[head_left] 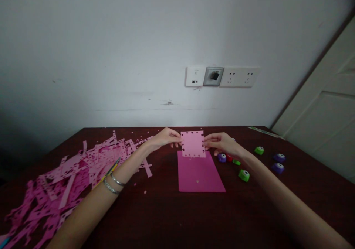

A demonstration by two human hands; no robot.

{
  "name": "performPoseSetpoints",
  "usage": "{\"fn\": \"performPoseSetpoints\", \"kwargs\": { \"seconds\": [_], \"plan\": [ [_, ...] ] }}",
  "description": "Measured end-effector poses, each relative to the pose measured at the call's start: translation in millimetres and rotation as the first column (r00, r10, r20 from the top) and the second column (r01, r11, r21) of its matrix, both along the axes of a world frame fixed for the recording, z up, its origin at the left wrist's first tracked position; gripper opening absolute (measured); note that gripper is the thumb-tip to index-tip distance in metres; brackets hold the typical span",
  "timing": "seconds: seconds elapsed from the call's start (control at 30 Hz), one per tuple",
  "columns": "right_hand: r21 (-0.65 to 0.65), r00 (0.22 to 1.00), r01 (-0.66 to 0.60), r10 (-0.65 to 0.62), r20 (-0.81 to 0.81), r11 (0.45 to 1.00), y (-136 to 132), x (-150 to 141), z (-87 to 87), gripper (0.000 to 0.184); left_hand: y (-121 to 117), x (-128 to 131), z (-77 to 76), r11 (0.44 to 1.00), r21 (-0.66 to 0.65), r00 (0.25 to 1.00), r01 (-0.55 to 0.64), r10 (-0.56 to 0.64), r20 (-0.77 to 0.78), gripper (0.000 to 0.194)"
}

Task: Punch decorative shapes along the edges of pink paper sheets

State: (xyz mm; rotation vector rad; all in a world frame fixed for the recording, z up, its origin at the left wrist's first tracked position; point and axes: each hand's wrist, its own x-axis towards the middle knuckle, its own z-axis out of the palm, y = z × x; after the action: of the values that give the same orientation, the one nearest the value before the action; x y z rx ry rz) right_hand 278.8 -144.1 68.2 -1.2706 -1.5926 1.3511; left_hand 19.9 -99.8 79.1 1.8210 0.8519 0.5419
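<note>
A light pink paper card [193, 144] with small shapes punched along its edges is held up between my two hands. My left hand [166, 137] pinches its left edge, and my right hand [220, 143] grips the right edge. Beneath the card, a darker magenta sheet [199, 173] lies on the table, its far edge partly covered. A tiny pale heart-shaped cutout [197, 181] rests on that sheet. Close under my right hand sit a purple craft punch [222, 157] and a red one [229, 158], both partly hidden.
Punched pink paper strips [83, 171] are heaped on the left, with pencils [111, 168] by my left wrist. More craft punches, green [244, 175] and purple [278, 167], stand at the right. A ruler [265, 132] lies near the back right edge. Wall sockets [240, 77] are behind.
</note>
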Motion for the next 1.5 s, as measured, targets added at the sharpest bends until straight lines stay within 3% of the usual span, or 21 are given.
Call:
{"fn": "performPoseSetpoints", "kwargs": {
  "seconds": [0.33, 0.6, 0.77, 1.1, 1.33, 1.5],
  "plan": [
    [0.018, 0.994, 0.038, -0.039, 0.101, 0.999, 0, -1, 0.4, 0.021, -1, 1, -1.4, 0.999, -0.033, 0.999, 0.031, -0.032, -0.03, 0.025],
    [0.029, 0.998, 0.026, -0.028, 0.06, 0.999, 0, 1, 1.2, 0.02, 0, 2, -3.6, 0.997, -0.07, 0.999, 0.038, -0.038, 0.002, 0.029],
    [0.048, 0.995, 0.067, -0.07, 0.076, 0.997, -1, 0, 2.9, 0.02, 0, 2, -7.7, 0.999, -0.055, 1.0, 0.0, 0.002, 0.031, 0.033],
    [0.042, 0.997, 0.037, -0.04, 0.065, 0.998, -1, 1, 2.6, 0.018, 0, 7, -10.9, 0.995, -0.043, 0.993, -0.091, 0.094, 0.071, 0.025],
    [-0.032, 0.981, -0.027, 0.033, 0.19, 0.999, -3, 4, 0.0, 0.022, -4, 11, -17.5, 0.983, -0.185, 0.996, -0.012, -0.004, -0.087, 0.02],
    [-0.071, 0.967, -0.09, 0.104, 0.233, 0.993, -4, 0, -6.8, 0.019, -5, 14, -31.8, 0.97, -0.244, 0.983, -0.003, -0.042, -0.177, 0.017]
  ]
}}
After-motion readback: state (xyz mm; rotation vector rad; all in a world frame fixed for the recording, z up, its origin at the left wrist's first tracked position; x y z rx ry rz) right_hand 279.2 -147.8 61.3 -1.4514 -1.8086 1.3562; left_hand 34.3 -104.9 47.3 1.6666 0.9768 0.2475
